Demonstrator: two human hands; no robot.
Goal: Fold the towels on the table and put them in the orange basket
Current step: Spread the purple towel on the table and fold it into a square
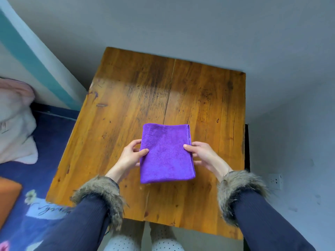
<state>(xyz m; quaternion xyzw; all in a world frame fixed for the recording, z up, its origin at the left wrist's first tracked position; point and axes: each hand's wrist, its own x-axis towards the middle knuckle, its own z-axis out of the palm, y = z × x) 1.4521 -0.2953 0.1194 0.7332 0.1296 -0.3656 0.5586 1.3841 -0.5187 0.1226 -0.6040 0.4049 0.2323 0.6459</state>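
Right now I have the purple towel between my two hands, already folded down to a compact rectangle. My left hand pinches its left edge, thumb on top and fingers curled underneath, and my right hand does the same on the right edge. Both grips sit about midway along the towel's length. It hangs just over the near half of the wooden worktop — whether its near end brushes the wood I cannot tell.

The towel's long axis runs away from me, near end toward my lap, far end toward the wall, with the layered open edges showing along the right side. I see no other towel on the worktop.

What the next move turns on, I think, is where the orange basket lies: only a corner of something orange shows, low at the far left of my view, down on the blue patterned bedding beside the worktop, and I take it to be the basket. So the towel has to travel left and down. My left hand is the nearer one to it. I judge the folding of this piece done and the carry the step in hand — keeping both pinches firm so the layers do not slide apart on the way.
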